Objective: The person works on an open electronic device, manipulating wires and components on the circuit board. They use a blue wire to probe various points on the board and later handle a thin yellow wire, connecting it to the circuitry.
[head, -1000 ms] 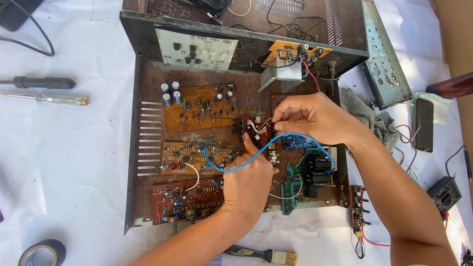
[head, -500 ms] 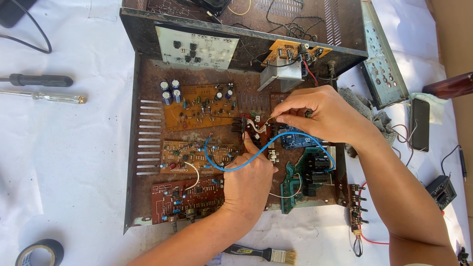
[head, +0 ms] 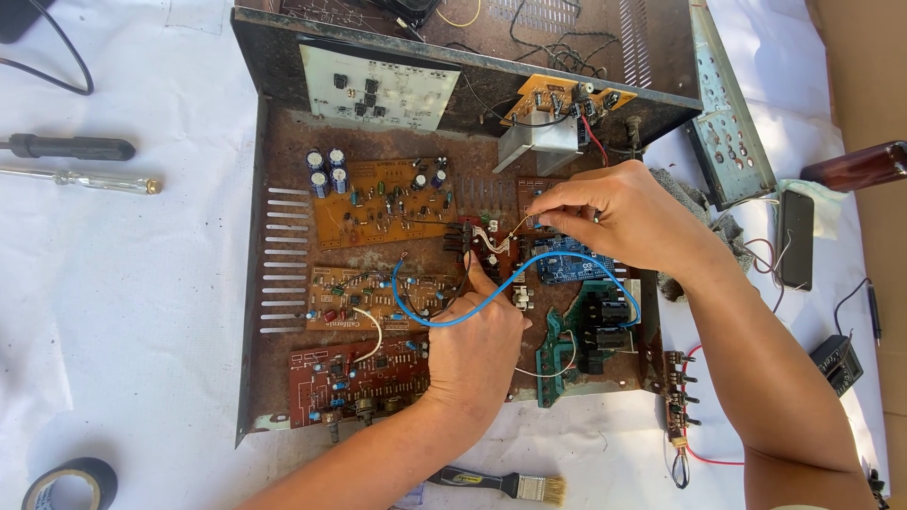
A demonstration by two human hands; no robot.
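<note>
Left hand: our left hand (head: 477,345) rests inside the rusty chassis (head: 274,378), fingers curled together, index fingertip pressed down on a small dark component block (head: 472,241) at mid-chassis; we cannot tell if anything is clamped
Right hand: our right hand (head: 619,212) hovers just right of that block, thumb and forefinger pinched shut on a thin pale wire (head: 518,227) that runs down to the block
Blue wire: blue wire (head: 444,321) loops over the left hand's knuckles, passing above the blue board (head: 572,264)
Boards: orange board (head: 378,203) upper left, red board (head: 354,373) lower left, green board (head: 581,340) lower right
Table: white-covered table (head: 123,312) carries two screwdrivers (head: 76,161) far left, tape roll (head: 71,486) at bottom left, paintbrush (head: 505,484) just below the chassis
</note>
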